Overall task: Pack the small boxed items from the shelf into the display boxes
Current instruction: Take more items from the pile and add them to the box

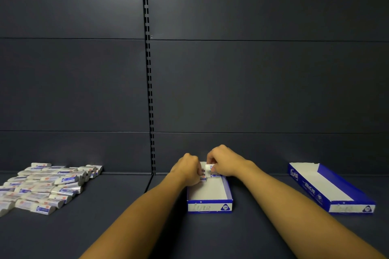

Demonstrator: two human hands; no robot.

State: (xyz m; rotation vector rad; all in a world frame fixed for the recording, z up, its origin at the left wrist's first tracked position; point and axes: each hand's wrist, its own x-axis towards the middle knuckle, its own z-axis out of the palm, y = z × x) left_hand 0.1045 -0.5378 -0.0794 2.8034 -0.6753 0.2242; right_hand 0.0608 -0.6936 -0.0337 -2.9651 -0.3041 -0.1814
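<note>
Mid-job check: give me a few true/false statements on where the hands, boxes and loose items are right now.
1. Both hands are at the far end of the middle box. True: left hand and right hand meet there.
2. The right hand holds nothing. False: it pinches a small white item.
3. The pile of loose items lies on the left of the shelf. True.
4. The right box is full. False: its white floor shows bare.
5. The middle box is packed to its near end. False: only a few items sit at its far end.
</note>
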